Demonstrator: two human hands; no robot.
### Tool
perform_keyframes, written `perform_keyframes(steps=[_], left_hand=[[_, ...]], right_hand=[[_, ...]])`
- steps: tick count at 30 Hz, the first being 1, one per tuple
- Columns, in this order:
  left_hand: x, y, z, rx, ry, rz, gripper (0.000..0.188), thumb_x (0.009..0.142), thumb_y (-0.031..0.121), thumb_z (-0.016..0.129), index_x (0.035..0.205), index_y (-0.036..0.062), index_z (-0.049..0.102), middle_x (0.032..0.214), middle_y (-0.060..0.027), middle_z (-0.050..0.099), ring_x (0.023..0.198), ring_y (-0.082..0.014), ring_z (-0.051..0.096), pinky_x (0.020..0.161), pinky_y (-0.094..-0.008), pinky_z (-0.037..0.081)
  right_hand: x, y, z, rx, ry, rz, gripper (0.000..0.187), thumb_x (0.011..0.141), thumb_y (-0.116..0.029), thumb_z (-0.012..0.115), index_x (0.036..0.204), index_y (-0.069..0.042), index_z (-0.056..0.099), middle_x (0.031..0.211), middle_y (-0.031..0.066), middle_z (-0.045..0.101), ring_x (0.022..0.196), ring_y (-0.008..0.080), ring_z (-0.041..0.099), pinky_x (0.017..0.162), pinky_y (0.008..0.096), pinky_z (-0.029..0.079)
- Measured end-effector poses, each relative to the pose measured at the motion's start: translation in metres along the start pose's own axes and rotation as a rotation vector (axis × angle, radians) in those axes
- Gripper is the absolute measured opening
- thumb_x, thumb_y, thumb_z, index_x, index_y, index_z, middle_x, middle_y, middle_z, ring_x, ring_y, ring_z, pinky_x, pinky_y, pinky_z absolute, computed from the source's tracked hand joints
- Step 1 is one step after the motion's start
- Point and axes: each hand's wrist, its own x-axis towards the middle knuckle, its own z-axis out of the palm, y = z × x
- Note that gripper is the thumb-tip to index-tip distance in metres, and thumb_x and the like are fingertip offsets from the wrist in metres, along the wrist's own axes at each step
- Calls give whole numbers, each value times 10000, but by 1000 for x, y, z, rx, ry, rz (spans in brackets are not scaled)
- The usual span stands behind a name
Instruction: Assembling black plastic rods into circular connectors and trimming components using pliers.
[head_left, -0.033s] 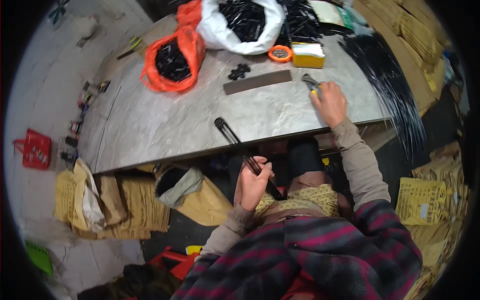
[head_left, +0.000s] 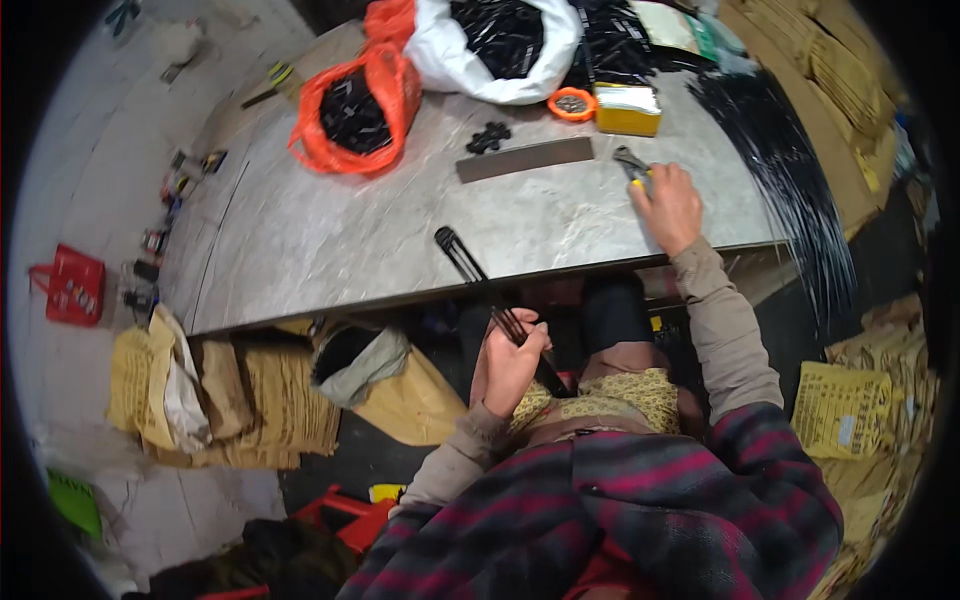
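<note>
In my left hand (head_left: pixel 514 362) I grip a long black slotted strip (head_left: pixel 462 258) with a rounded end. It slants up over the table's front edge, and its lower part is partly hidden by my fingers and lap. My right hand (head_left: pixel 672 208) rests on the tabletop with its fingers closed round the yellow handles of a pair of pliers (head_left: pixel 630 162). The metal jaws of the pliers point away from me. Left of them lies a flat dark metal bar (head_left: pixel 525 160), and just behind it is a small heap of black pieces (head_left: pixel 489 137).
An orange bag (head_left: pixel 398 135) and a white sack (head_left: pixel 428 65) hold black parts on the grey table (head_left: pixel 330 235). Beside them stand an orange dish (head_left: pixel 572 104) and a yellow box (head_left: pixel 628 121). Long black strands (head_left: pixel 790 160) hang over the right edge. Paper sacks (head_left: pixel 415 395) lie below.
The whole view has shifted slightly, with the table things a little further right. Both hands keep their holds.
</note>
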Motion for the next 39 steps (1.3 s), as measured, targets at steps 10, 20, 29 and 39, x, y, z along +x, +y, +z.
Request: perform_keyframes(steps=[10,20,29,39], left_hand=[[13,-15,-44,26,-149,-43,88,883,38,645,801,11,629,770,-41,658,711,-115,601,661,-265,465],[18,71,-113,-311,69,33,125,957,133,573,959,15,615,992,-201,712,986,-326,699,716,-298,538],[11,39,-109,-961,-81,-108,238,935,83,588,1091,-94,615,1170,-281,634,1230,-467,547,1072,-577,436],[6,29,-77,-1041,-105,-263,191,940,86,596,1058,-62,614,1136,-243,649,1206,-415,575,1038,-555,475]], right_hand=[[-29,-17,-40,52,103,-63,383,909,-212,684,1244,-50,594,1223,119,566,1141,306,537,883,419,425],[-77,-29,-86,934,-219,109,172,991,-68,592,1110,34,664,905,44,670,802,83,630,733,224,520],[-101,-40,-128,899,-361,-74,132,924,-42,646,1037,19,678,852,70,631,736,125,600,641,262,475],[-135,9,-131,671,-361,180,136,963,-116,647,972,18,660,768,27,598,646,79,532,580,252,443]])
